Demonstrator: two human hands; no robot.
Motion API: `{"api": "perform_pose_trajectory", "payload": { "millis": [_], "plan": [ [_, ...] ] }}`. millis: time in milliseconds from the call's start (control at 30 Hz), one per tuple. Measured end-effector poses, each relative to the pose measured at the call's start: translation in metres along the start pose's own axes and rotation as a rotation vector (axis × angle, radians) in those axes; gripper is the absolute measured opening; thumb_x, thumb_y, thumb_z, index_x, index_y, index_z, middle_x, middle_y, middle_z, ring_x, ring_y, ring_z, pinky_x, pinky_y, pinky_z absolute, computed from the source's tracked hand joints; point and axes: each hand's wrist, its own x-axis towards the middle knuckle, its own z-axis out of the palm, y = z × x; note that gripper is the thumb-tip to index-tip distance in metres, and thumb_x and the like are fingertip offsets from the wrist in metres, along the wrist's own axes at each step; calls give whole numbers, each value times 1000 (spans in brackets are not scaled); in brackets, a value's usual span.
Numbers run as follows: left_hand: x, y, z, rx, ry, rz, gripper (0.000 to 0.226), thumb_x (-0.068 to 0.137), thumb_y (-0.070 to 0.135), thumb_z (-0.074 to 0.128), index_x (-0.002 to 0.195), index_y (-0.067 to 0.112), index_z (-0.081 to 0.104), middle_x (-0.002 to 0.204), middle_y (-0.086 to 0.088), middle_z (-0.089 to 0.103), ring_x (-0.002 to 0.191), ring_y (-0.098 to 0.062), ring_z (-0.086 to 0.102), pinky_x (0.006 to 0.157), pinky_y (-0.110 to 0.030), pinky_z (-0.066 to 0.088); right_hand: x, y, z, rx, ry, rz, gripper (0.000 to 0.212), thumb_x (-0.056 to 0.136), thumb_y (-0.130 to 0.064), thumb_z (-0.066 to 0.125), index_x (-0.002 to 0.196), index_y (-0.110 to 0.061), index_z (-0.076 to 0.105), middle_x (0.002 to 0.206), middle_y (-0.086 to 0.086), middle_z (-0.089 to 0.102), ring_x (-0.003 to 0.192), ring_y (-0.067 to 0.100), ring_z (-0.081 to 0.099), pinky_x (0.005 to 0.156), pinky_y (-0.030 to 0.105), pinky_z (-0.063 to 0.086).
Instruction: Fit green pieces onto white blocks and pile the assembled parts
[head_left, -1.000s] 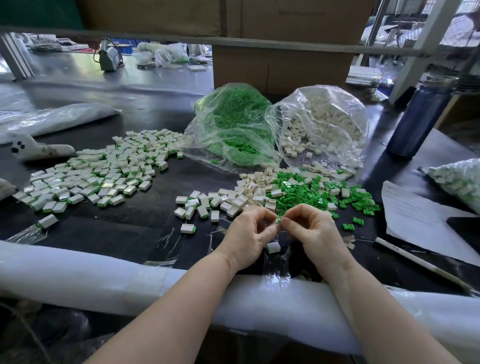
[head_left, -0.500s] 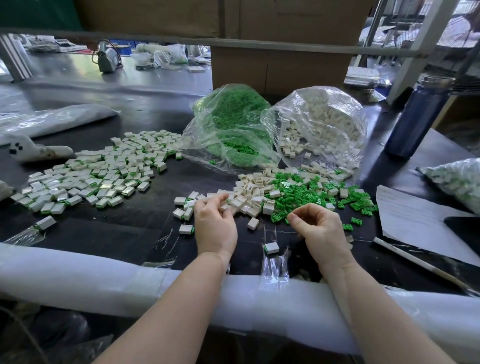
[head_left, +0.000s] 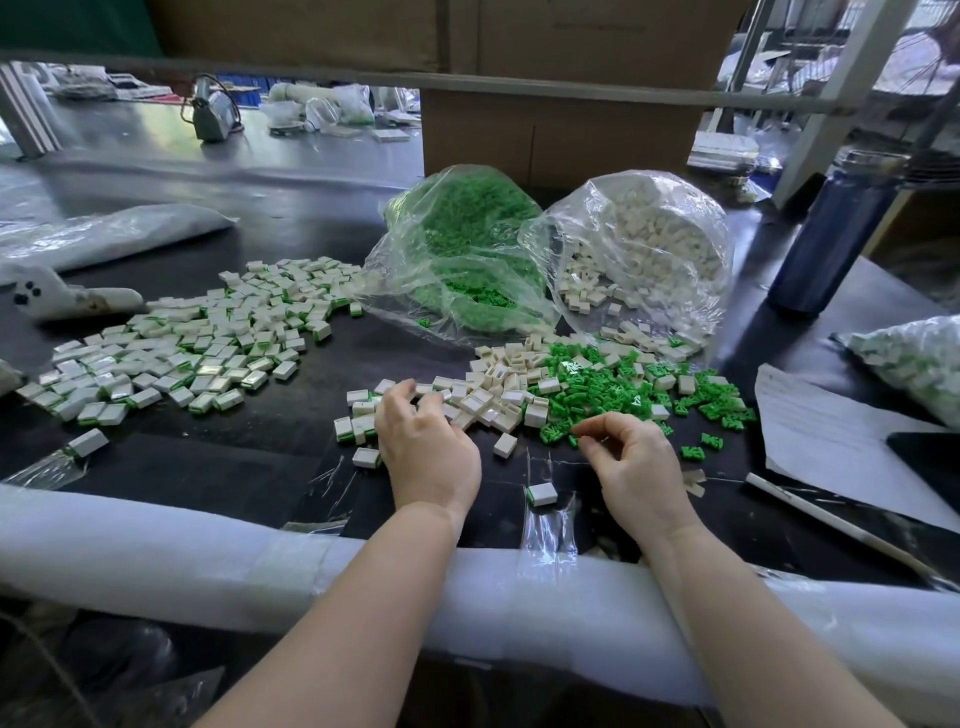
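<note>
Here, left hand (head_left: 423, 447) lay palm down, fingers spread loosely over white blocks (head_left: 488, 395) mid-table, gripping none visibly. Right hand (head_left: 631, 457) curled at edge of green pieces (head_left: 613, 389); whether anything pinched, cannot tell. Finished parts (head_left: 197, 343) piled at left; one assembled block (head_left: 542, 494) alone between wrists.
</note>
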Motion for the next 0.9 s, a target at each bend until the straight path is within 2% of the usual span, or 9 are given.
{"api": "perform_pose_trajectory", "payload": {
  "millis": [67, 200, 300, 400, 533, 700, 800, 900],
  "plan": [
    [-2, 1, 1, 76, 12, 32, 33, 92, 13, 50, 124, 12, 57, 140, -4, 32, 132, -23, 20, 109, -34, 20, -1, 0, 1, -39, -26, -29, 19, 89, -7, 60, 98, -19, 70, 88, -10, 57, 80, 5, 53, 73, 9, 38],
    [-4, 1, 4, 203, -18, 66, 27, 91, 21, 48, 114, 20, 63, 139, 4, 34, 130, -22, 19, 107, -37, 19, -1, -4, 4, -182, -113, -70, 29, 92, -13, 56, 119, -22, 64, 101, -6, 51, 99, 17, 51, 90, 30, 44],
    [-5, 1, 4, 239, -31, 83, 25, 91, 22, 49, 110, 21, 65, 136, 5, 38, 128, -21, 22, 106, -37, 21, -2, -5, 6, -313, -155, -101, 31, 95, -19, 52, 125, -24, 60, 113, -3, 49, 109, 16, 46, 94, 26, 40],
    [-6, 3, 3, 226, -32, 82, 23, 91, 26, 50, 107, 22, 67, 131, 6, 42, 124, -21, 26, 102, -37, 24, -3, -7, 6, -335, -149, -90, 29, 95, -20, 53, 123, -23, 62, 110, -5, 49, 108, 15, 46, 93, 26, 40],
    [-6, 3, 0, 238, -38, 78, 20, 89, 33, 55, 101, 24, 69, 123, 7, 45, 119, -20, 32, 99, -35, 29, -4, -8, 3, -306, -104, -62, 18, 90, -21, 60, 105, -19, 69, 96, -8, 50, 96, 15, 51, 85, 26, 42],
    [-6, 3, 0, 268, -27, 87, 17, 87, 37, 60, 99, 28, 68, 119, 5, 47, 116, -20, 36, 95, -36, 31, -4, -10, 2, -314, -82, -35, 4, 87, -17, 63, 87, -15, 67, 89, -6, 56, 91, 15, 52, 79, 25, 40],
    [-6, 2, 2, 300, -29, 112, 26, 86, 42, 59, 105, 27, 67, 120, 6, 46, 115, -20, 33, 94, -35, 29, -4, -10, 2, -292, -75, -24, 7, 88, -12, 61, 92, -15, 66, 90, -5, 59, 92, 16, 54, 82, 23, 41],
    [-7, 1, 4, 361, -58, 155, 25, 88, 44, 56, 103, 28, 67, 120, 8, 44, 113, -19, 29, 91, -33, 25, -4, -10, 2, -302, -91, -14, 19, 89, -12, 60, 107, -15, 66, 102, -1, 62, 98, 16, 55, 88, 24, 41]
  ]
}}
